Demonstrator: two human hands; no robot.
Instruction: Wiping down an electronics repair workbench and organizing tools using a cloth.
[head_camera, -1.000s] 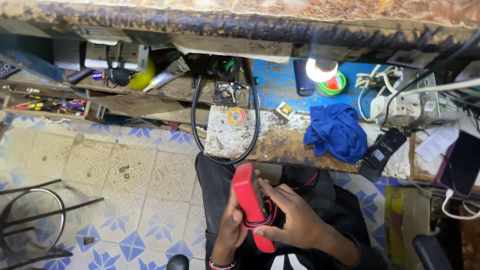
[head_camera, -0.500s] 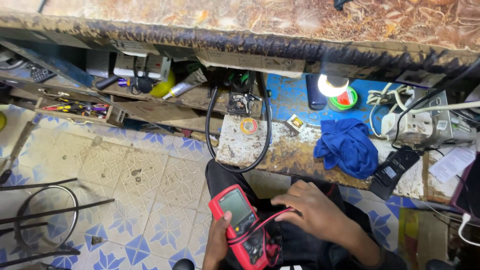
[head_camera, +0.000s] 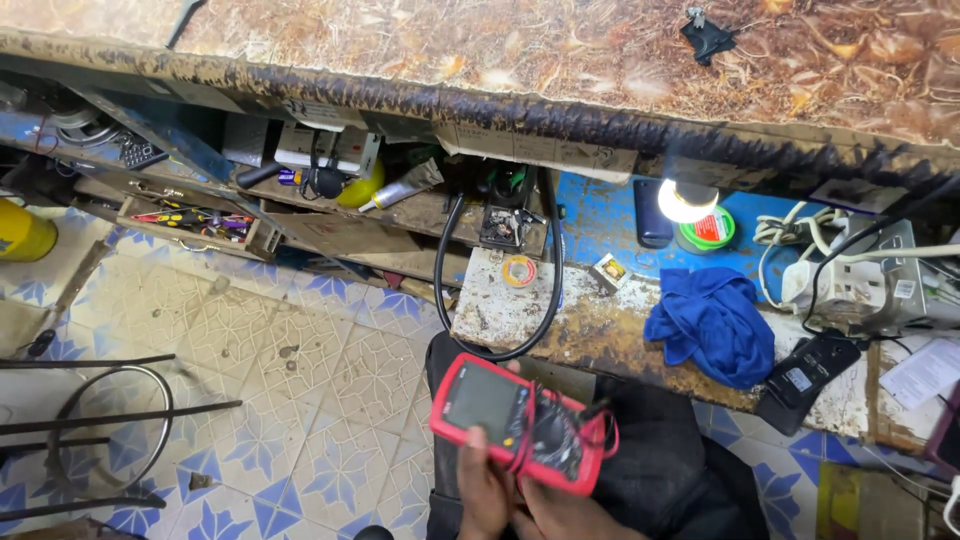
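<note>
A red multimeter (head_camera: 505, 418) with a grey screen and a black dial lies flat in my hands over my lap, low in the view. Red and black test leads (head_camera: 597, 432) are wound around its dial end. My left hand (head_camera: 482, 492) grips its near edge, thumb up on the case beside the screen. My right hand (head_camera: 566, 516) is mostly cut off by the bottom of the view and sits under the dial end, touching the case.
A worn workbench (head_camera: 590, 330) ahead carries a blue cloth (head_camera: 712, 326), a lit bulb (head_camera: 684, 201), a green spool (head_camera: 712, 229), a tape roll (head_camera: 519, 271), a black cable loop (head_camera: 446, 300) and a white power strip (head_camera: 850, 286). A screwdriver tray (head_camera: 190, 220) and a metal stool frame (head_camera: 100, 432) are left, over the tiled floor.
The multimeter has turned from edge-on to flat with its screen up and now lies sideways. My hands have dropped towards the bottom of the view. The camera has tilted up.
</note>
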